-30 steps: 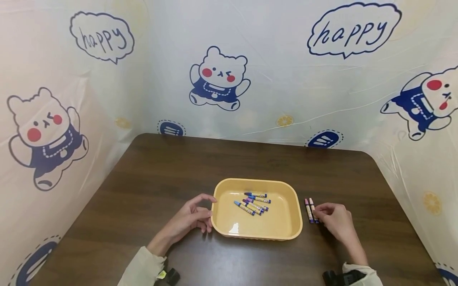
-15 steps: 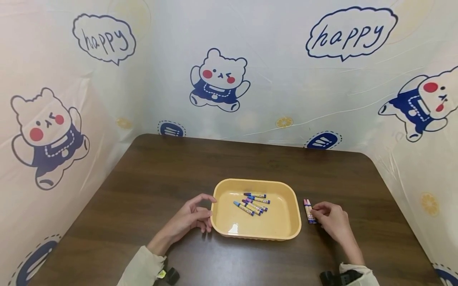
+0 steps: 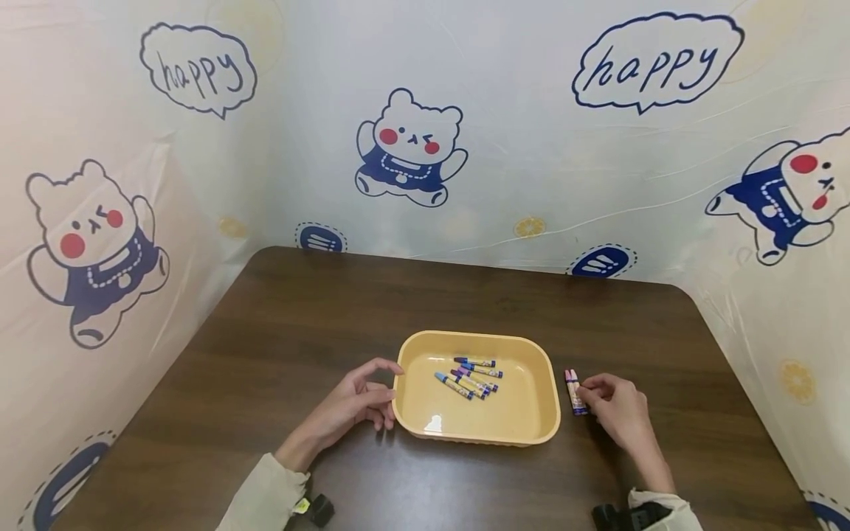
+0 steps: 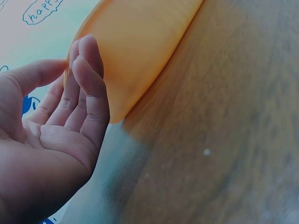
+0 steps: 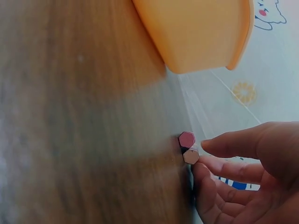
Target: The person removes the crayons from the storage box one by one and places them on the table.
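Observation:
My left hand [image 3: 355, 404] is at the left end of a yellow plastic tray [image 3: 478, 436], index fingertip over the rim and thumb against the outside. In the left wrist view, the other fingers bend beside the tray wall. Several wrapped crayons [image 3: 470, 386] with blue and purple tips lie in the tray. To its right, a pink crayon [image 3: 571, 394] and a pale peach crayon [image 5: 191, 156] lie side by side on the table. My right hand [image 3: 620, 411] pinches the peach one between thumb and index finger, covering part of it in the head view.
The brown wooden table [image 3: 319, 295] has rounded far corners. A pale curtain [image 3: 505, 147] printed with bears and "happy" bubbles encloses its back and sides. Dark camera mounts [image 3: 631, 514] are strapped over the light sleeves.
My right hand has slid slightly left, bringing the peach crayon against the pink one; during the last half second it stays there. The left hand keeps its place on the tray.

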A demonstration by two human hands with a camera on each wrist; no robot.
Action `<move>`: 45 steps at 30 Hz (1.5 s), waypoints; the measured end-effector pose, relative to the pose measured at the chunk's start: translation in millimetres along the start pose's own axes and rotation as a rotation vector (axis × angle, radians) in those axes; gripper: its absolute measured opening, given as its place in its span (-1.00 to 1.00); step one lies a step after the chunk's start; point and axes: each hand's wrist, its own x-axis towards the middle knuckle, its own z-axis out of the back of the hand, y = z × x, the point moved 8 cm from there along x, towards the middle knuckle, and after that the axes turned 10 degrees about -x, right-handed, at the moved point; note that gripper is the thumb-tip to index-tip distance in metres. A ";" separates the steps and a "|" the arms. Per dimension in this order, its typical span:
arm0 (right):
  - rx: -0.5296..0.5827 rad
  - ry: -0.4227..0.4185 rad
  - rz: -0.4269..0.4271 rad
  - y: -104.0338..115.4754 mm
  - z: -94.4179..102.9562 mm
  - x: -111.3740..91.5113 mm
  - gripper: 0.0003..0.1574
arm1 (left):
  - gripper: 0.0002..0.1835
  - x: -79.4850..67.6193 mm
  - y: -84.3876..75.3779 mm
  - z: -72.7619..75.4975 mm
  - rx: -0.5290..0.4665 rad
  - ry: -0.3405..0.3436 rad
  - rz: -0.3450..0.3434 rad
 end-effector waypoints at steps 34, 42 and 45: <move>0.036 0.017 0.485 190.8 -25.7 -9.8 -0.87 | -0.52 -1.2 1.4 4.6 -0.008 -0.024 0.019; 0.024 0.079 0.529 212.0 -64.0 -17.0 -0.89 | -0.53 0.2 0.3 5.5 -0.005 -0.036 0.027; -0.079 0.055 0.559 213.3 -78.5 -22.0 -0.89 | -0.52 0.1 0.6 5.2 -0.002 -0.040 0.032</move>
